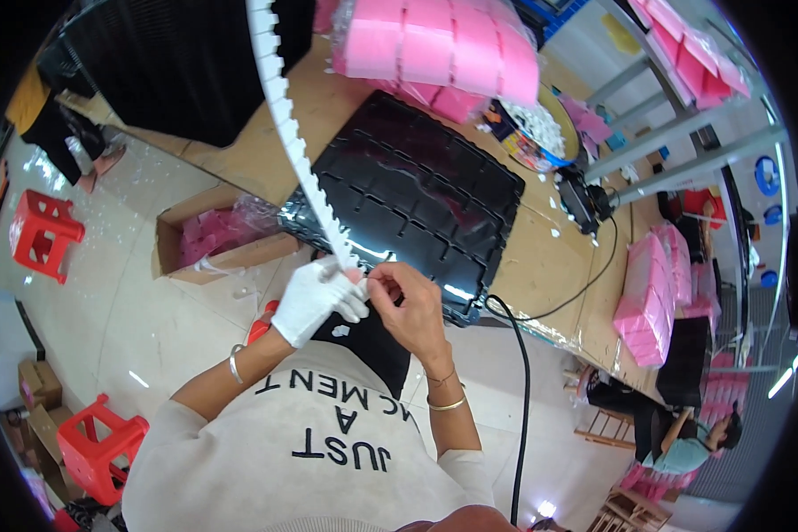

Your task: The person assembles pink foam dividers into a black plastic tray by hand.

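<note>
My left hand [312,300], in a white glove, is closed on the lower end of a long white notched strip [285,133]. The strip runs up and away past the top of the picture. My bare right hand [410,310] meets the left at the strip's end, thumb and fingers pinched together; what lies between them is too small to tell. Just beyond both hands, a black plastic tray [417,191] with molded rows lies on the cardboard-covered table [554,275]. A small white scrap [340,331] rests on my dark clothing below the left hand.
Pink wrapped packs [443,49] lie behind the tray, beside a round tin [541,133] of white pieces. A black cable [525,381] hangs off the table's near edge. An open carton [222,235] and red stools [102,443] stand on the floor at left.
</note>
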`<state>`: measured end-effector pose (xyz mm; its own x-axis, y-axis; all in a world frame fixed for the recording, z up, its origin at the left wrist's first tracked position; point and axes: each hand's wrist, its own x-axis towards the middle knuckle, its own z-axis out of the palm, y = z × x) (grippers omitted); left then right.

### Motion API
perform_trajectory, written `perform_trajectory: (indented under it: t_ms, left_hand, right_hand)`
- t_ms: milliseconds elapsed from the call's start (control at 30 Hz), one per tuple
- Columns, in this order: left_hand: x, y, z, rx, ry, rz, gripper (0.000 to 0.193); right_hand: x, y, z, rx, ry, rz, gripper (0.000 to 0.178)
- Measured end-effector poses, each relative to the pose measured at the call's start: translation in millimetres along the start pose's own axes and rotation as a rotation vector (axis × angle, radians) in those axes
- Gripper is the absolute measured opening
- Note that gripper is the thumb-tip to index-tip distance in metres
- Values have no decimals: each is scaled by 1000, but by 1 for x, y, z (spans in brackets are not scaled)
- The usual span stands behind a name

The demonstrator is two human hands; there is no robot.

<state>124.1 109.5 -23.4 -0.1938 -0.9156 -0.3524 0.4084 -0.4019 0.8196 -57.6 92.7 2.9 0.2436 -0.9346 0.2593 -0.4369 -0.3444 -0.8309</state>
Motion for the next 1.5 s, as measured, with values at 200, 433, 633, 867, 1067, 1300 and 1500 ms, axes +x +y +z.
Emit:
perform_trajectory:
  t_ms: [200,433,633,867,1067,1300,1500]
  left_hand:
    - [14,-12,-5,276,243,87,22]
    - [2,-68,-52,454,357,65,24]
    - [-6,-80,-46,622,241,-229,25]
    - [-1,-61,-8,305,85,-167,33]
    - [30,-36,28,262,5,-82,32]
    - [42,-51,36,97,-13,-14,28]
    - [50,-56,43,94,-29,51,25]
  right_hand:
    - [-3,2,-45,-55,14,-59,6]
    - [0,44,-133,-418,-338,11,7]
    - [5,60,-130,-635,-369,0,5]
    - [-4,77,-116,-705,-265,-19,8]
    - [-13,82,-108,-689,-197,-3,7]
    - [-37,80,-95,-562,-60,51,9]
    - [-27,91,-92,-648,61,-105,7]
